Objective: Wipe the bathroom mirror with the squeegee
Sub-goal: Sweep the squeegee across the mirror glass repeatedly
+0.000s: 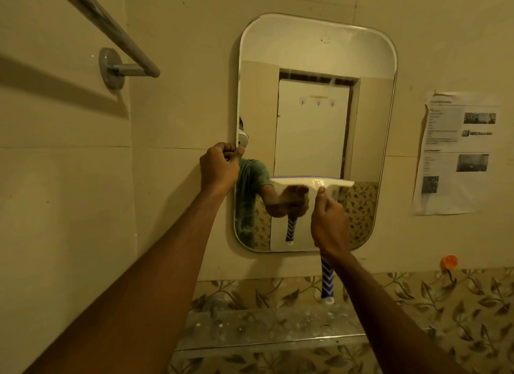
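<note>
A tall mirror (314,53) with rounded corners hangs on the beige tiled wall. My right hand (329,226) grips the squeegee (311,182) by its blue-and-white patterned handle, whose end sticks out below my wrist. The white blade lies flat and level against the glass, about two thirds of the way down. My left hand (219,166) is closed on the mirror's left edge at mid height. The glass reflects a white door, my hand and the handle.
A chrome towel rail (111,31) juts from the wall at upper left. A printed paper sheet (456,153) is stuck to the wall right of the mirror. An orange hook (449,262) sits below it. A glass shelf (267,334) runs under the mirror.
</note>
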